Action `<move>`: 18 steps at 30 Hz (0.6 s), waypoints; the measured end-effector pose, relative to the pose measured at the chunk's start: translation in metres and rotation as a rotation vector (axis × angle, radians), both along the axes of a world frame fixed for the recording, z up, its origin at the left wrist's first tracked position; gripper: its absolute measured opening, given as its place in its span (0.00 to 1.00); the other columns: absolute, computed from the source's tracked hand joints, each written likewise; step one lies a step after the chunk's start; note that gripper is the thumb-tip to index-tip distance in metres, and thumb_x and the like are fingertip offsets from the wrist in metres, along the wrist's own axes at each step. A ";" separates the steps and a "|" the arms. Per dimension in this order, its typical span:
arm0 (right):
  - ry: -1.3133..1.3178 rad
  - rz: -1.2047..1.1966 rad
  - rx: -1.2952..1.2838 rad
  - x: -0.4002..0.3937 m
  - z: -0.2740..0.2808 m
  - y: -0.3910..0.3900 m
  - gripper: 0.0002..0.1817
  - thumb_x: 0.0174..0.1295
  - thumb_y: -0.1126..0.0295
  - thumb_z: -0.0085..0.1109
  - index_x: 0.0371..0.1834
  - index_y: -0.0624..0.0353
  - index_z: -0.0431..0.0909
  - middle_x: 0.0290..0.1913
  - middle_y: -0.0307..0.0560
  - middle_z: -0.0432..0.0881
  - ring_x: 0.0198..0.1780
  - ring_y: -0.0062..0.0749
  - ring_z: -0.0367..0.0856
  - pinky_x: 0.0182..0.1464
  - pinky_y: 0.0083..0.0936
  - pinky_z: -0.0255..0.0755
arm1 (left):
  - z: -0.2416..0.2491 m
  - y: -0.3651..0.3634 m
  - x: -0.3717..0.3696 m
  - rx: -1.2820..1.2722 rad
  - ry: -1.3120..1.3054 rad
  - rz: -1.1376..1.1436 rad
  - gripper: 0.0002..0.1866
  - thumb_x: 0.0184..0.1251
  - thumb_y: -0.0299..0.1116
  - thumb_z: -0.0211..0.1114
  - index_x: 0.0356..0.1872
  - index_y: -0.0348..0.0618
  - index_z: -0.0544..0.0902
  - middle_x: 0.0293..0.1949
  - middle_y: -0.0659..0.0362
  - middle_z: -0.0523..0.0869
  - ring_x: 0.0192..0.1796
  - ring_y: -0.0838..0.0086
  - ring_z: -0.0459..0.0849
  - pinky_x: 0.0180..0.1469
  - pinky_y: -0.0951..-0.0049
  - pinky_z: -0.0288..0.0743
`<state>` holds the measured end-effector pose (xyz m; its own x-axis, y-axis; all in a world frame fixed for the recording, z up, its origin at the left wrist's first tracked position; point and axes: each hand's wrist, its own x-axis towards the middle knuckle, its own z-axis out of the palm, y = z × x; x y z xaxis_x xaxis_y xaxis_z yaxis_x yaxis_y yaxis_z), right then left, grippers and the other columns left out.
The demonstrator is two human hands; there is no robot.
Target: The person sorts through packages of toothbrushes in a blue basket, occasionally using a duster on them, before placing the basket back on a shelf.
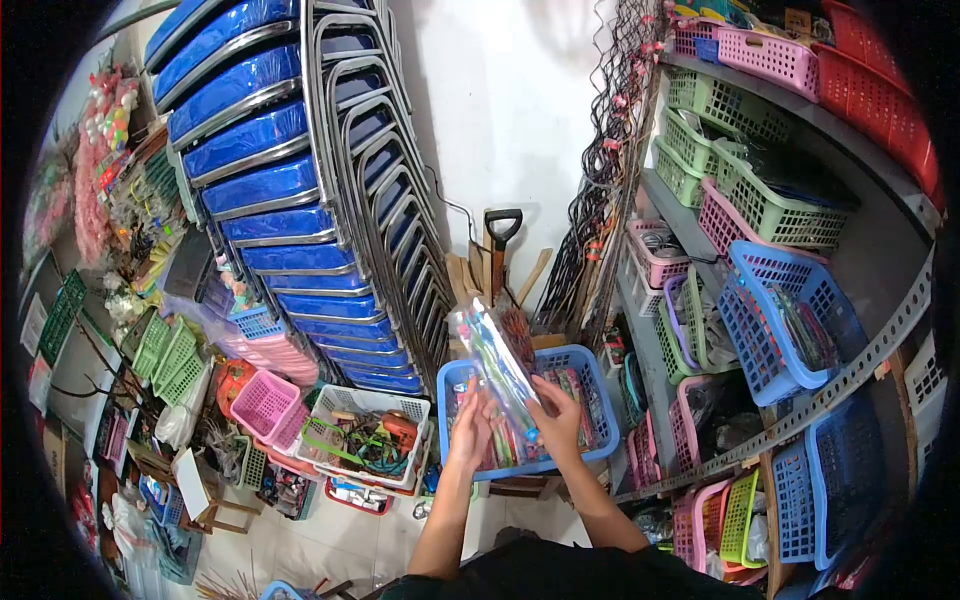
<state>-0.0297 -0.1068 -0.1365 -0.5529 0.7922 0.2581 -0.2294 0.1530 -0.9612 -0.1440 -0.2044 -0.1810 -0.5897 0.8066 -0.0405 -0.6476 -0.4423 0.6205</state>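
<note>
A long clear plastic packet (500, 365) with white, green and blue strips inside is tilted above a blue basket (446, 425). My right hand (558, 418) is closed on the packet's lower right edge, thumb against the plastic. At its left side is my left hand (470, 432), palm turned inward and fingers stretched out, fingertips right at the packet's edge. Several colourful packets (575, 392) lie in the basket below, partly hidden by my hands and the held packet.
Left of the basket stands a white basket (420, 405) of tools and cords. Behind it rises a tall stack of blue-seated chairs (255, 140). Shelves (690, 225) with pink, green and blue baskets line the right. A black-handled tool (502, 228) leans at the wall.
</note>
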 end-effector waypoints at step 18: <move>-0.302 0.035 0.606 0.003 -0.074 -0.005 0.16 0.53 0.74 0.60 0.47 0.59 0.78 0.52 0.51 0.76 0.55 0.49 0.72 0.58 0.39 0.65 | -0.055 -0.005 -0.005 -0.102 -0.146 0.175 0.25 0.71 0.45 0.52 0.62 0.38 0.68 0.57 0.53 0.77 0.58 0.64 0.75 0.63 0.62 0.65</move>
